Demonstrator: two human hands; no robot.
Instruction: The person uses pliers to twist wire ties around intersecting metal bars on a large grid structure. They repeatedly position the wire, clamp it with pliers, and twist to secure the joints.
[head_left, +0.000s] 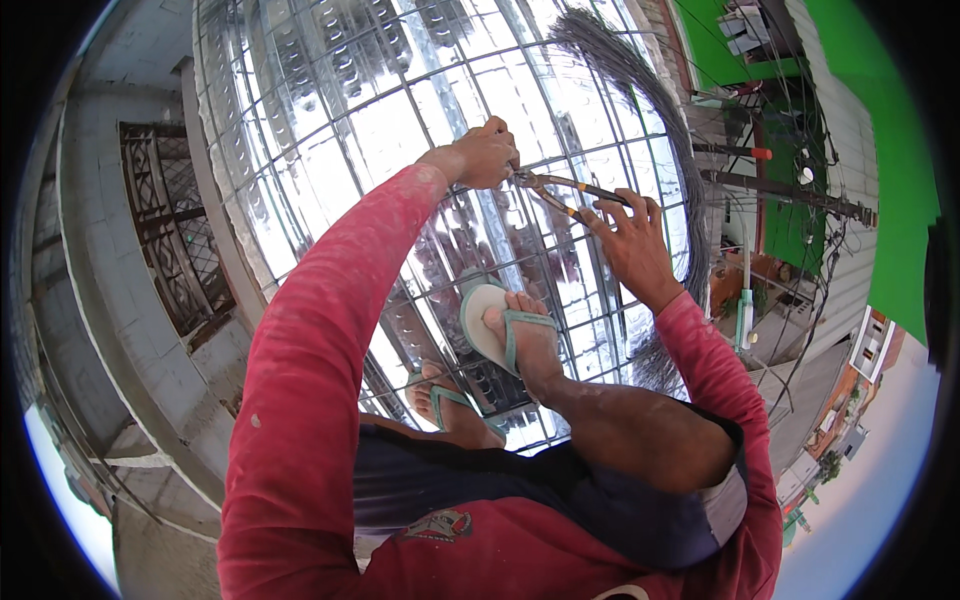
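My right hand [634,243] grips the handles of a pair of pincers [566,191], dark with yellow-orange bands. The handles are spread apart, and the jaws point left toward a crossing in the steel rebar mesh [420,78]. Right at the jaws, my left hand [484,154] is closed with its fingers curled down at the mesh; whatever it pinches is too small or hidden to make out. Under the mesh lies shiny corrugated metal decking [330,190]. Both sleeves are red and dusty.
My feet, in green-strapped flip-flops [488,322], stand on the mesh. A long bundle of dark wire [672,110] curves along the right. A block wall with a grilled window [175,225] rises at left. Overhead cables [830,205] hang beyond the right edge.
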